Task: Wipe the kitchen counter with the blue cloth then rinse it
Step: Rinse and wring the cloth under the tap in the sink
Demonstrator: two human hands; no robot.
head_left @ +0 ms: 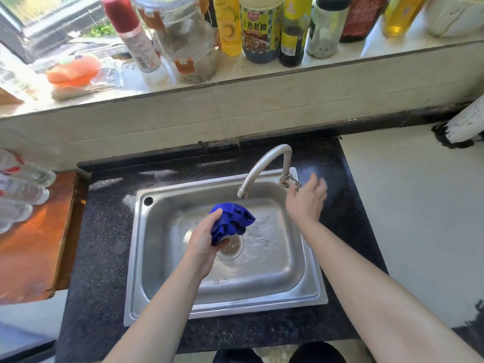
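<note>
Rinse step: left hand (207, 242) clutches the bunched blue cloth (231, 218) under the tap (264, 163) spout; right hand (305, 199), blurred, grip unclear, is at the tap's handle, probably to start the water.

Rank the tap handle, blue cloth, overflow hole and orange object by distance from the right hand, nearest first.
1. tap handle, beside the right hand, at the sink's back right.
2. blue cloth, in the left hand's grip, over the basin.
3. overflow hole, back left corner.
4. orange object, far left on the windowsill.
</note>
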